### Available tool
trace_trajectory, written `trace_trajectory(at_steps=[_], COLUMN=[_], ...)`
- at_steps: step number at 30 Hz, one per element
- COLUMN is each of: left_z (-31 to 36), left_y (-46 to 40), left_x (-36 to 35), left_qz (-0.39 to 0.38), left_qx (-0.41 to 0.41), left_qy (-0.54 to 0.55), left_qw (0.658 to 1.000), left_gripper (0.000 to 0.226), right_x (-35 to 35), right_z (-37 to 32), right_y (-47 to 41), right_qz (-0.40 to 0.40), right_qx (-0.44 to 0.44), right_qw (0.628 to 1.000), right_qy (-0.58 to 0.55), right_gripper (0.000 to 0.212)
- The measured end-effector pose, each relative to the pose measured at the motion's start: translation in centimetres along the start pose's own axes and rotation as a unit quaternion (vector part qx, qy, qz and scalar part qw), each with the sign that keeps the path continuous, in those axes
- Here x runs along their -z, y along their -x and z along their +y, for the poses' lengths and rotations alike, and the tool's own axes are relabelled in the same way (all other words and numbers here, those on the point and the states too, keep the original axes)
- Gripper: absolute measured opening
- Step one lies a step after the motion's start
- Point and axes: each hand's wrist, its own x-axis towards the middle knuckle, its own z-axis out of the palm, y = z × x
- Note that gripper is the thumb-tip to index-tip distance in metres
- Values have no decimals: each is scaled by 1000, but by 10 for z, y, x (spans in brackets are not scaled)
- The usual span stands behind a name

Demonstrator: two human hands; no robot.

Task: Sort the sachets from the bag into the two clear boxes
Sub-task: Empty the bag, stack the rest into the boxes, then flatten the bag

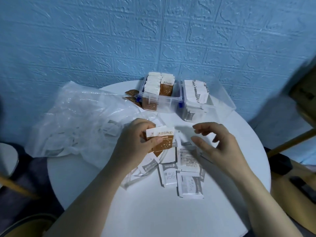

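1. The left hand (135,141) pinches a small stack of brown-and-white sachets (162,140), held above the pile of grey-and-white sachets (181,170) on the round white desk (153,211).
2. The right hand (213,142) hovers just right of that stack, fingers loosely curled and holding nothing.
3. Beyond the pile stand two clear boxes: the blue-latched box (160,100) holds brown-and-white sachets upright, and the box to its right (201,100) holds grey-and-white ones.
4. Left of the pile lies the crumpled clear plastic bag (78,120), more sachets inside.

Dim bluish light, soft blur, wide-angle bending at edges
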Motion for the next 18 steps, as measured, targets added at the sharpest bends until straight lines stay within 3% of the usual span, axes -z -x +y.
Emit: trace_trajectory(at_steps=[4,7,10,13,16,18], left_z=[3,2,1,3,5,4], left_y=[-1,-1,0,2,4,5], left_x=[2,3,5,5,5,4], left_qz=[14,32,41,37,12,-1], left_qx=[17,27,23,21,22,11], left_qy=[-4,-8,3,19,31,42], left_qw=[1000,999,999,999,999,999], left_gripper=[19,19,17,16,14,8], right_x=[14,11,6,3,5,3], right_z=[4,6,5,6,-1,-6], right_y=[5,8,8,10,12,11], right_qz=[-155,-220,-173,-145,-163,-129], right_qx=[-10,-7,-17,-18,-63,-70], right_qw=[969,947,971,983,982,977], right_qy=[193,235,167,115,-67,-154], right_gripper=[67,73,51,45,34,28])
